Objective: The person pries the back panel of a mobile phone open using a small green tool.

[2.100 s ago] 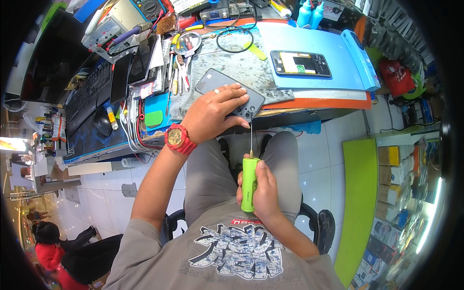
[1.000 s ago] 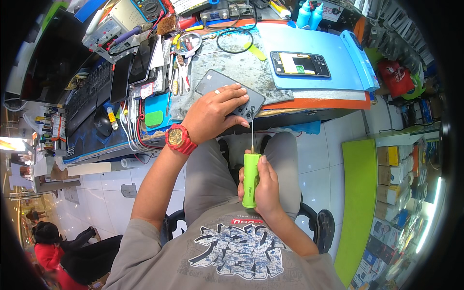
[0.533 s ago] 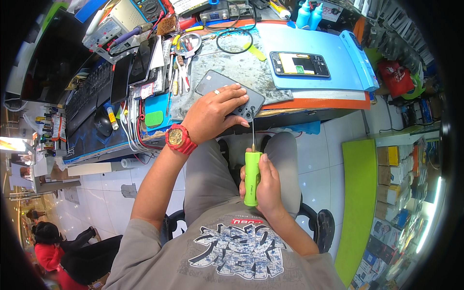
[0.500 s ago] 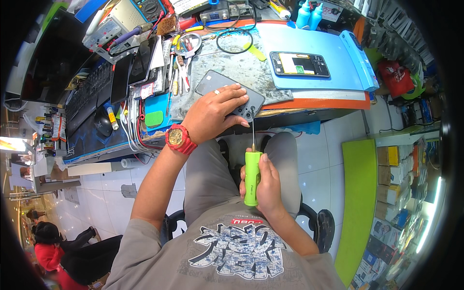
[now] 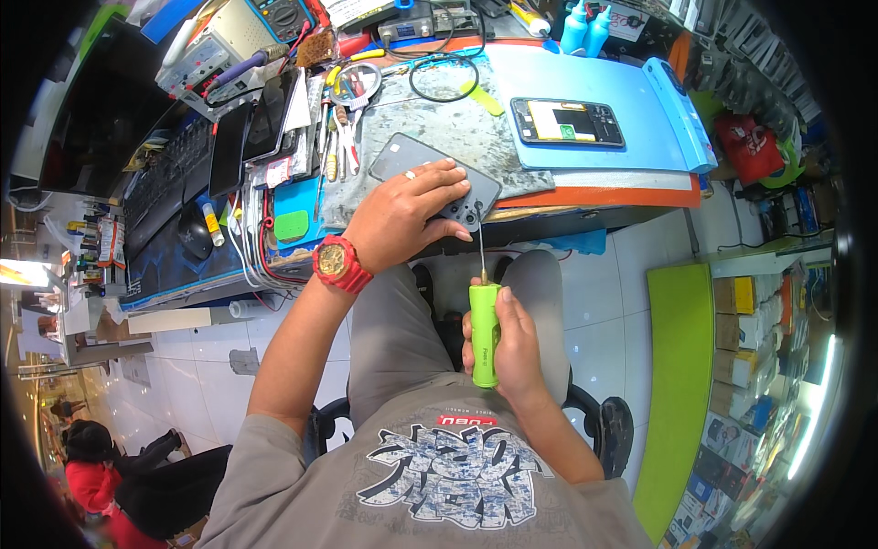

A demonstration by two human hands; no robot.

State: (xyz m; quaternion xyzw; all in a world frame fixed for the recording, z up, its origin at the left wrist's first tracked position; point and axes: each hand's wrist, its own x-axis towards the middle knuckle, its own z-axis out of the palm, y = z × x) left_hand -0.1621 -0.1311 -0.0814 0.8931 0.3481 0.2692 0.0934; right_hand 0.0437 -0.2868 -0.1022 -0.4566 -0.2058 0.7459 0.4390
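A dark grey smartphone (image 5: 412, 153) lies back up at the near edge of the worn grey mat (image 5: 402, 102), its camera lenses toward me. My left hand (image 5: 416, 206) lies across it and holds it down, the fingers on its back and the thumb by its near edge. In my right hand (image 5: 514, 343) is a green-handled tool (image 5: 486, 339) with a long thin metal shaft, the fingers closed around the handle. The shaft points away from me, and its tip meets the phone at the camera lenses. Whether the tip enters a lens opening, I cannot tell.
An opened phone (image 5: 567, 123) lies on the blue mat (image 5: 654, 119) to the right. Tweezers and screwdrivers (image 5: 346, 142) lie left of the grey mat, near two dark phones (image 5: 229, 151). Farther left are a keyboard (image 5: 174, 169) and mouse (image 5: 194, 227). Blue bottles (image 5: 574, 29) stand at the back.
The handle of the green tool has shifted slightly right and turned in my right hand, with its tip still at the lenses. My left hand and the phone have stayed put.
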